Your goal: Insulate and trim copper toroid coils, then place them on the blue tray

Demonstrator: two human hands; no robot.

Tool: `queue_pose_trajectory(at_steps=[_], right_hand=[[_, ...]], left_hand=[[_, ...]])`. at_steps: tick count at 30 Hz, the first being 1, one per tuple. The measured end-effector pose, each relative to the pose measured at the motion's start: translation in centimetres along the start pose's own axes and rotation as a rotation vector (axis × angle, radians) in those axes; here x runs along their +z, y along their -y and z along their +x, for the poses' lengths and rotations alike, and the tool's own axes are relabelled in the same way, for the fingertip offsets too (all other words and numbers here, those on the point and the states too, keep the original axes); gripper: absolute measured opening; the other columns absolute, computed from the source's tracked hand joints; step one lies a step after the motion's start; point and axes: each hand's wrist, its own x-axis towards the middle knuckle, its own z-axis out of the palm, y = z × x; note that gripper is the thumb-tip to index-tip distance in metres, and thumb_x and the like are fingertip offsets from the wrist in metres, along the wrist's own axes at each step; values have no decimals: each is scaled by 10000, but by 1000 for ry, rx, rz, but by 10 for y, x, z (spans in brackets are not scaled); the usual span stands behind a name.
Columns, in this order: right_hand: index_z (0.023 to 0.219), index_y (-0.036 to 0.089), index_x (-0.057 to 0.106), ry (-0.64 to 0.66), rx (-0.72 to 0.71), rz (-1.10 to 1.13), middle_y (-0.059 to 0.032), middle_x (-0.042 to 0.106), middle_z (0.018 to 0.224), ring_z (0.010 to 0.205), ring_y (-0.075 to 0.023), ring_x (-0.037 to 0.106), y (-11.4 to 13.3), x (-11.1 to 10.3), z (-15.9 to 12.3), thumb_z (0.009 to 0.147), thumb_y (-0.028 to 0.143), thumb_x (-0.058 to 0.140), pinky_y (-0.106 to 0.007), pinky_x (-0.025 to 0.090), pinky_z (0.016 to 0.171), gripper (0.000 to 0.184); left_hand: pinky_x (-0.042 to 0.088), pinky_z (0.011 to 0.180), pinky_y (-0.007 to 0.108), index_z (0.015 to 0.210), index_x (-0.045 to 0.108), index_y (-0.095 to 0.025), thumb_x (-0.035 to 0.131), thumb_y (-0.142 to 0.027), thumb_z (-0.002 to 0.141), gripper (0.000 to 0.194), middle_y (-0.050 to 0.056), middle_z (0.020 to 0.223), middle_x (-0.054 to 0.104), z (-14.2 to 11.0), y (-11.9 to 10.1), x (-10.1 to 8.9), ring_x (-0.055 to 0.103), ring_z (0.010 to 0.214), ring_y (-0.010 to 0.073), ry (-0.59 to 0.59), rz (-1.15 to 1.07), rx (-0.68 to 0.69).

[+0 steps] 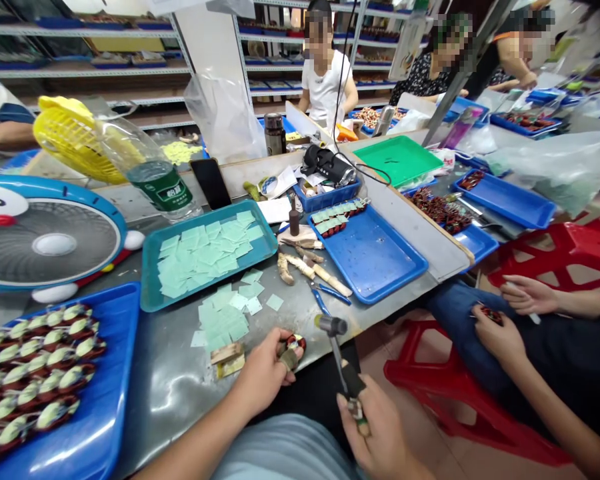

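Note:
My left hand (266, 368) is closed around a small round part wound with reddish-brown wire (297, 341), at the table's front edge. One of its fingertips is wrapped in drab cloth or tape. In my right hand (377, 427) is a small hammer (338, 357), its dark head up and just right of the wound part, not touching it. Pale green paper squares (223, 317) lie loose on the metal tabletop beyond my left hand. Beside that hand sits a small wooden block (227, 353). Blue-handled pliers (330, 293) rest farther back.
A teal tray (153, 299) holds many green squares. Wound parts fill a blue tray (113, 413) at left; another blue tray (380, 257) holds several. A fan (55, 243) and water bottle (165, 190) stand left. A co-worker's hands (510, 320) are at right, near a red stool (430, 373).

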Motion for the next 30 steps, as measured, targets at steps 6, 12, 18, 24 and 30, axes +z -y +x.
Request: queue_pose_trajectory(at_steps=[6, 12, 18, 24, 30], right_hand=[[1014, 206, 599, 21, -38, -31, -85, 637, 928, 803, -215, 615, 0, 8, -4, 901, 118, 491, -310, 529, 704, 180], [1005, 205, 590, 32, -28, -54, -95, 635, 943, 821, -225, 616, 1, 6, 1, 901, 121, 480, -324, 532, 727, 173], [913, 224, 572, 37, -37, -67, -79, 626, 905, 789, -226, 596, 2, 10, 1, 891, 106, 458, -327, 516, 704, 165], [935, 222, 570, 41, -32, -80, -77, 623, 923, 807, -226, 590, 1, 12, 3, 871, 100, 477, -321, 500, 721, 166], [908, 219, 533, 51, -18, -90, -63, 598, 892, 794, -219, 573, 4, 10, 4, 879, 91, 458, -310, 470, 713, 151]], left_hand=[[557, 539, 266, 1089, 556, -220, 621, -516, 876, 370, -8, 780, 662, 0, 0, -1, 688, 579, 169, 15, -7, -3], [561, 546, 271, 1088, 541, -214, 600, -502, 895, 352, 9, 808, 677, 0, 0, -1, 697, 593, 173, 16, 1, -4], [563, 538, 278, 1090, 529, -207, 583, -484, 909, 336, 15, 805, 678, 0, -1, -2, 698, 592, 179, 22, 10, -5], [557, 535, 261, 1085, 521, -210, 573, -489, 917, 330, 13, 807, 682, 0, -1, -2, 700, 596, 172, 26, 15, -8], [560, 542, 261, 1093, 510, -210, 551, -495, 930, 331, 12, 812, 686, 0, -1, -2, 703, 596, 172, 27, 49, 5]])
